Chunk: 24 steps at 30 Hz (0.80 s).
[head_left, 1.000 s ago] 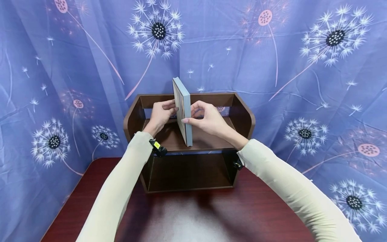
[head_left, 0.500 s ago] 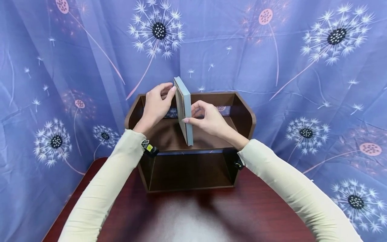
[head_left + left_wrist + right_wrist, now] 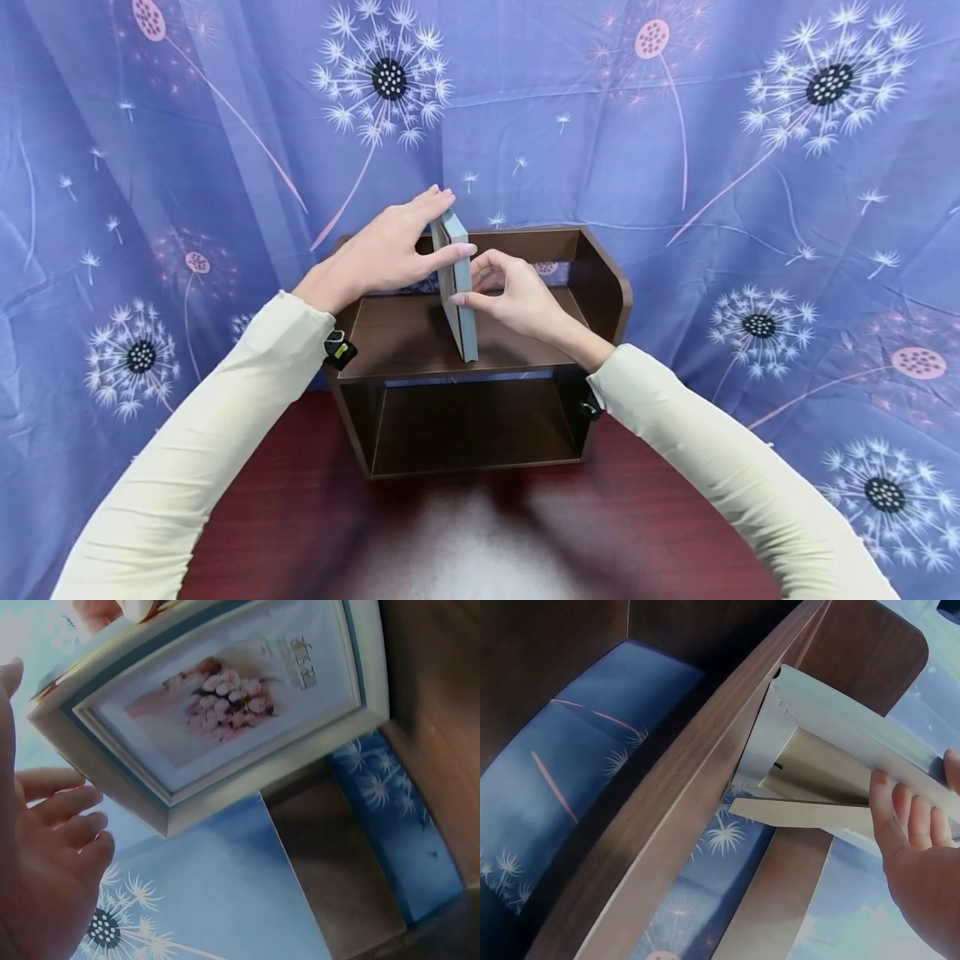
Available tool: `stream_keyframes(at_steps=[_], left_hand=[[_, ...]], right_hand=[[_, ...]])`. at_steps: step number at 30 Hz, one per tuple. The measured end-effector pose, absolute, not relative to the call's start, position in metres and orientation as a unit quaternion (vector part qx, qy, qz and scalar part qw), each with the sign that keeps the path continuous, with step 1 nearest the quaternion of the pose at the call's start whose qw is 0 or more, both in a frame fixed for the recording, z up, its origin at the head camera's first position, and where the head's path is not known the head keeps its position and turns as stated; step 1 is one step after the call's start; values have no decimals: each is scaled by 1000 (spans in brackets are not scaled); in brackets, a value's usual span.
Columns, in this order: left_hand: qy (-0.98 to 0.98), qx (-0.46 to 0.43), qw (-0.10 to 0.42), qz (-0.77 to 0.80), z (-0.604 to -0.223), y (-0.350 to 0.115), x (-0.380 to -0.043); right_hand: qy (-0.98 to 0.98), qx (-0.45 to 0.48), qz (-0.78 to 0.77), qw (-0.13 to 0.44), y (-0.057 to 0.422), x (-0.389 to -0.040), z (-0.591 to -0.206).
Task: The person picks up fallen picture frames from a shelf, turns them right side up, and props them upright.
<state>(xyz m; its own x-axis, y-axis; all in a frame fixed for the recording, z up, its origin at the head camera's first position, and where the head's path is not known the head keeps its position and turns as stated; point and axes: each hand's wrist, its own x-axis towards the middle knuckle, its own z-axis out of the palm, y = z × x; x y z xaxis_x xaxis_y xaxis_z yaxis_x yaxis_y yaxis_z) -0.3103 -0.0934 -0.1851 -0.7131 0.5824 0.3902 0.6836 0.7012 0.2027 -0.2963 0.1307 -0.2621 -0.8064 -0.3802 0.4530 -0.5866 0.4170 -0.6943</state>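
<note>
There's a brown two-level shelf [image 3: 603,283] sitting on a dark red table [image 3: 637,500], and the picture frame [image 3: 467,333] stands upright on the shelf's upper board, pretty much midway along, with its near edge close to the board's front. It's edge-on to the person, so the printed photo [image 3: 225,697], a bunch of pink flowers plus some lettering, faces the shelf's left end. The back faces the shelf's right end, and a beige support flap [image 3: 802,814] sticks out from it at an angle.

The right hand [image 3: 517,296] is over the right half of the shelf, pinching the frame: thumb on the near edge, fingers bent round to the back side. The left hand [image 3: 386,250] is above the shelf's left half, fingers stretched out over the frame's top corner and thumb reaching across the near edge. Honestly can't tell if those fingertips are pressing on it or just hovering.

Both arms come in from in front of the shelf in cream sleeves [image 3: 217,433]. A blue-purple curtain [image 3: 600,150] with dandelions hangs behind the shelf and shows through its back gap.
</note>
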Motion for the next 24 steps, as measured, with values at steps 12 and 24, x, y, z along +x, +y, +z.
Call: stream_keyframes(at_steps=[12,24], left_hand=[[-904,-369,148,-157,-189,-94,-312],[-904,-362,164,-157,-190,-91,-312]], right_hand=[[-847,311,421,95,136,-300,-261],[-890,351,244,157,140,-333,-253]])
